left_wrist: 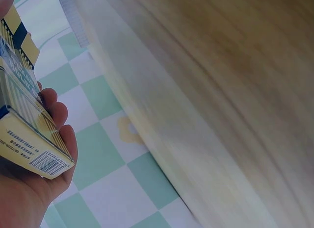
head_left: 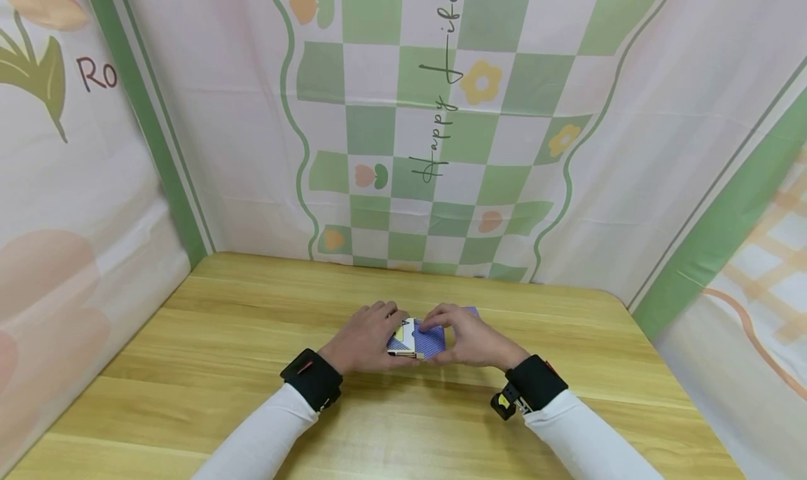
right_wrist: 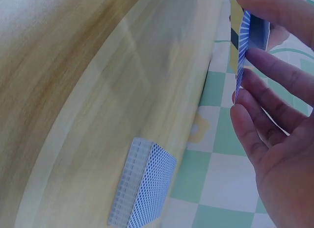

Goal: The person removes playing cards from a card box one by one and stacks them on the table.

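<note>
Between the hands is a playing-card box (head_left: 408,334), with a white face marked A and a blue-patterned end (head_left: 431,341). My left hand (head_left: 368,336) grips the box, its fingers curled round the side. In the left wrist view the box (left_wrist: 29,144) shows a barcode on its cream end. My right hand (head_left: 469,336) pinches the blue-patterned end between thumb and fingers. Whether that part is a flap or cards I cannot tell. Beyond the right hand lies a blue-backed deck of cards (right_wrist: 147,189) on the table, mostly hidden in the head view.
The wooden table (head_left: 252,312) has its far edge against a checked green-and-white curtain (head_left: 416,129). More printed cloth hangs at the left and right sides. Each wrist wears a black strap (head_left: 312,378).
</note>
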`<action>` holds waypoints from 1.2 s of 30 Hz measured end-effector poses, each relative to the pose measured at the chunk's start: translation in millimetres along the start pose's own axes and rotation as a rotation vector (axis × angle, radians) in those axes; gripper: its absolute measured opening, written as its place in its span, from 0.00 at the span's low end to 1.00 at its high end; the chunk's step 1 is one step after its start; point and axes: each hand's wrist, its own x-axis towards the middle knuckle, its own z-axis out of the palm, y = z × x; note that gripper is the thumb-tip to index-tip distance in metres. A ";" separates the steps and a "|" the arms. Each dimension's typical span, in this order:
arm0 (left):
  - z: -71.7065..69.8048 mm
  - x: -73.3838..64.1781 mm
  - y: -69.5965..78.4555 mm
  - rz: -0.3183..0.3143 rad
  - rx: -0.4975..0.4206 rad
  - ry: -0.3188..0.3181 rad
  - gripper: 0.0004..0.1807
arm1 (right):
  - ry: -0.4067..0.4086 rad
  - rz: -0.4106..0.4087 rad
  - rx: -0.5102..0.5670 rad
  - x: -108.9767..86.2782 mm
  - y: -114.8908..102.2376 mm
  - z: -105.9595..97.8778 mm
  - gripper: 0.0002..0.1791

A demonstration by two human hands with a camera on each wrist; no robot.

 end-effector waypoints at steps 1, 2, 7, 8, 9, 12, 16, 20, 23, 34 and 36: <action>0.2 -0.2 0.0 0.000 -0.002 0.000 0.43 | -0.002 0.000 -0.004 -0.2 0.0 -0.4 0.25; 0.4 -0.3 -0.1 -0.002 -0.005 -0.001 0.43 | -0.005 0.001 -0.011 -0.4 0.1 -0.8 0.25; 0.6 -0.2 -1.3 -0.017 -0.013 -0.003 0.43 | 0.000 -0.007 -0.051 -2.4 1.6 -4.6 0.24; 0.4 -0.1 -1.6 -0.021 -0.013 -0.002 0.44 | 0.001 -0.009 -0.059 -2.8 2.1 -5.4 0.24; 0.3 0.0 -1.9 -0.024 -0.012 -0.001 0.44 | 0.001 -0.010 -0.064 -3.4 2.7 -6.3 0.24; 0.4 0.1 -2.9 -0.030 -0.004 0.000 0.44 | -0.006 -0.011 -0.074 -4.9 5.1 -8.7 0.24; 0.3 -0.6 -4.0 -0.041 0.010 -0.003 0.45 | -0.018 0.007 -0.081 -8.4 9.5 -12.0 0.25; -0.4 -1.4 -5.2 -0.053 0.021 -0.002 0.44 | 0.002 0.037 -0.078 -12.9 14.4 -17.0 0.26; -0.8 -1.6 -6.1 -0.057 0.026 0.007 0.44 | 0.047 0.068 -0.079 -15.7 18.4 -21.3 0.26; 0.2 -2.3 -7.0 -0.072 0.027 -0.006 0.44 | 0.239 0.282 -0.223 -13.8 31.3 -26.1 0.30; 0.5 -2.3 -7.0 -0.074 0.025 -0.011 0.44 | 0.264 0.327 -0.261 -12.7 32.4 -25.1 0.31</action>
